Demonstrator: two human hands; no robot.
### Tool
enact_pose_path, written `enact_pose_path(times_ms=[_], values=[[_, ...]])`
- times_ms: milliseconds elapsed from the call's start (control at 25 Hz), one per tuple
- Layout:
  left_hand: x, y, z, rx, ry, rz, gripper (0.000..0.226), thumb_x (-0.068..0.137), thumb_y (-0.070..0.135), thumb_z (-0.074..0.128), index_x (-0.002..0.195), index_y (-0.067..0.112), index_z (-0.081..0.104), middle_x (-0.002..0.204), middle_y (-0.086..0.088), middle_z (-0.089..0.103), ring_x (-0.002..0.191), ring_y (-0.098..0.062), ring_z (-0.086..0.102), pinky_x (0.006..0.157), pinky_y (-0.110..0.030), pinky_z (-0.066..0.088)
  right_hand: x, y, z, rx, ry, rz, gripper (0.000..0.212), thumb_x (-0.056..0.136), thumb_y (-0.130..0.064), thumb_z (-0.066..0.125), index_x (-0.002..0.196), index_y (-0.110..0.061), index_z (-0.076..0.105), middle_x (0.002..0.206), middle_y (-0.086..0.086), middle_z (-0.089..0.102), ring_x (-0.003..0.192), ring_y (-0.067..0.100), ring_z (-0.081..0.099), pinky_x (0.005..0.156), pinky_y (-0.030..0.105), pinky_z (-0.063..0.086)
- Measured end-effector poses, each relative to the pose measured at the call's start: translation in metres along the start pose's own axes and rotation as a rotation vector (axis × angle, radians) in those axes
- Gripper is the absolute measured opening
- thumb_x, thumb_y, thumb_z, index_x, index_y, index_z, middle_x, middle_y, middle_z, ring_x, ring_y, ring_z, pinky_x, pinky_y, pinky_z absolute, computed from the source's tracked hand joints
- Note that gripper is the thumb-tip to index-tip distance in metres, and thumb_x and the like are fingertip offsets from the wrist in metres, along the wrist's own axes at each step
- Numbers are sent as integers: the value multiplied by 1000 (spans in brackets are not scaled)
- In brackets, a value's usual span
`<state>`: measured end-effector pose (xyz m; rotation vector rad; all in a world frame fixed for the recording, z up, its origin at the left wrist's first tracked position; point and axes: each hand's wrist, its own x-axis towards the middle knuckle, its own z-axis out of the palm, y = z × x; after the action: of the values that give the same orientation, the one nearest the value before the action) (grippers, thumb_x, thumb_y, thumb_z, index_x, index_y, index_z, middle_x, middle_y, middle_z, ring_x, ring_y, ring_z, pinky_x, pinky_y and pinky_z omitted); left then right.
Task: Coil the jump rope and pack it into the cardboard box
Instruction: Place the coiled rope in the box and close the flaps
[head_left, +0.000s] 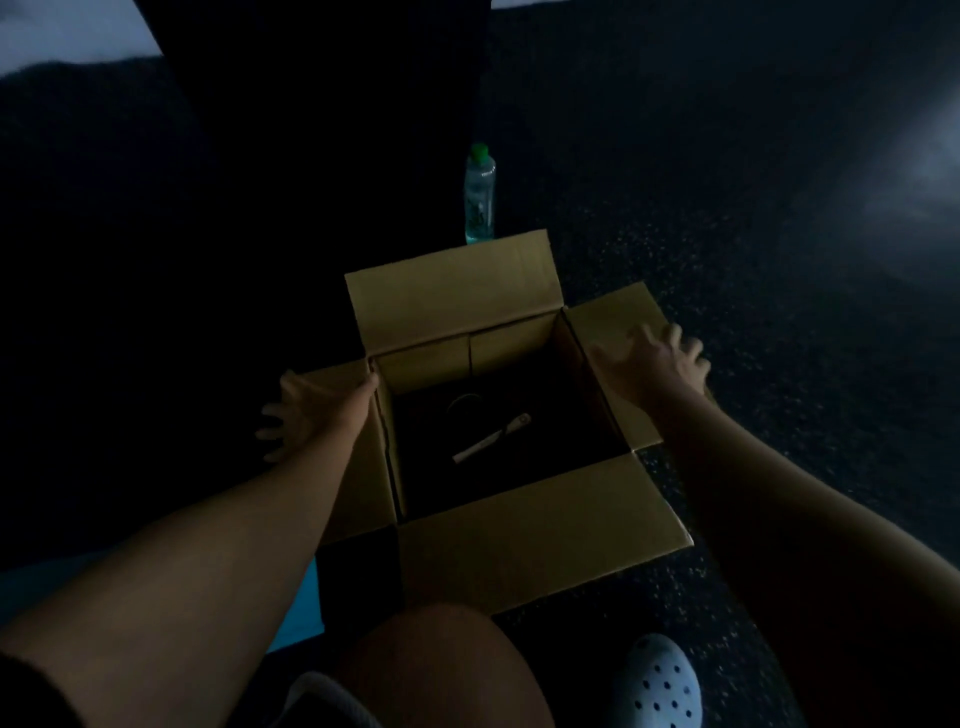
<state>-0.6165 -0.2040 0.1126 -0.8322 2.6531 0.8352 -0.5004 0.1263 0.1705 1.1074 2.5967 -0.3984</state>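
Dim room, dark speckled floor, very low light so detail is poor. Cardboard box sits on the floor right in front of us, all four flaps folded out. Plastic bottle w/ green cap stands just behind the far flap, not part of the job. Our knee and a white clog at bottom of view.

Jump rope is already inside the box, on the bottom: one pale handle lying diagonal, a dark curved loop just behind it. Rest of the cord is lost in shadow, so we can't confirm how tidy the coil is.

Left hand: fingers spread, empty, resting on/over the left flap w/ thumb near the box's inner edge. Right hand: also spread and empty, on or just above the right flap; motion blur, can't tell if it's touching.

Status, our read:
- coil: prob done, partly unverifiable
- pack into box: done, rope is in, nothing hanging over the rim
- left: looks like only closing the flaps, if that's wanted. Both hands are placed for the side flaps, so that's likely the step in hand.

Risk is low; just check the handle doesn't foul the flaps, though it lies well below the rim.
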Motion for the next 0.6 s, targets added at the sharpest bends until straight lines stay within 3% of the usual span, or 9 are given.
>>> enact_pose_path(times_ms=[120,200,280,400,480,600], values=[[24,-5,1,17,-225,-117,121,77,74,65,163,10,9,169,-25,6,154,-50,4,123,-63,8,19,16,10,-25,-38,135,111,78,-88,41,162,-27,1,167,27,6,149,54,15,118,66,18],[24,-7,0,-32,-204,-170,119,79,66,70,161,4,10,168,-26,8,154,-48,9,123,-60,13,22,21,12,-3,-85,199,120,73,-92,41,161,-29,-10,165,29,16,147,52,24,116,64,21],[5,-4,-2,-78,18,-198,110,78,63,73,157,6,22,162,-26,21,148,-47,23,119,-59,23,16,20,13,-5,-8,163,119,73,-91,43,162,-28,-5,156,26,31,139,48,36,110,60,32],[-52,23,-10,20,320,-5,81,79,47,76,140,8,40,142,-22,44,131,-43,44,105,-53,35,-14,6,16,-55,273,55,114,78,-85,45,161,-18,6,145,24,42,126,43,47,98,52,42],[-86,48,-9,37,307,122,76,80,44,75,140,10,41,140,-20,48,126,-42,50,102,-52,39,-36,-15,18,-48,390,12,115,79,-82,49,160,-10,10,141,23,46,119,41,53,92,49,45],[-119,70,15,55,65,276,71,87,43,67,146,16,38,150,-16,44,131,-41,48,103,-50,39,-60,-52,29,-65,389,-46,110,79,-80,50,157,-9,17,137,20,48,110,38,57,83,46,49]])
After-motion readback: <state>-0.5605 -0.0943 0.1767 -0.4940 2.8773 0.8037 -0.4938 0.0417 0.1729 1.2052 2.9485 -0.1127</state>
